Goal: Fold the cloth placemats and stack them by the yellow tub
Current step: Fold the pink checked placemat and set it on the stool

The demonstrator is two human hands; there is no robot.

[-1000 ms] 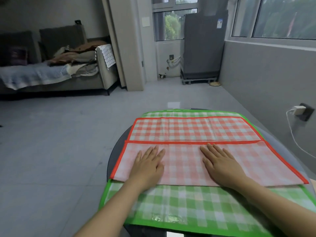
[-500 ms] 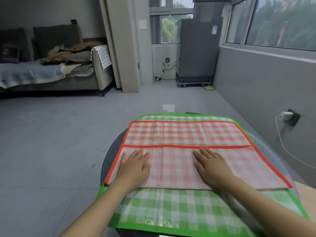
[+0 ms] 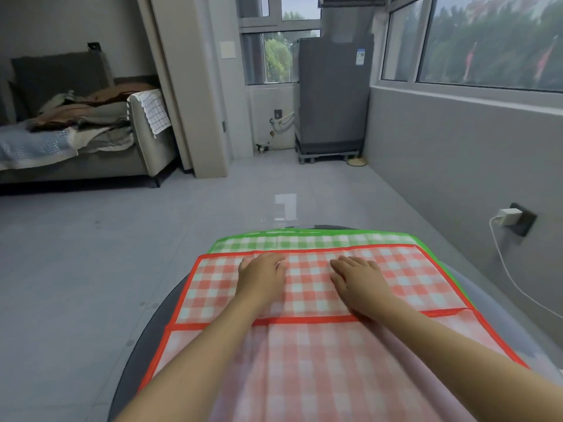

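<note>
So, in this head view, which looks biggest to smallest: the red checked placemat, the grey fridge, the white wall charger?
1. Red checked placemat, though it lies nearest the camera.
2. Grey fridge, far off.
3. White wall charger.

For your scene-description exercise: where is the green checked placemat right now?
In the head view, the green checked placemat lies on the round table, beneath the red checked placemat; only its far strip and right edge show.

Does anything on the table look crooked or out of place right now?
Slightly. The folded flap of the red placemat is askew: its red edge kinks near the right side and the corner misses the border. Both hands, left hand and right hand, lie flat on it. The green placemat underneath lies flat.
</note>
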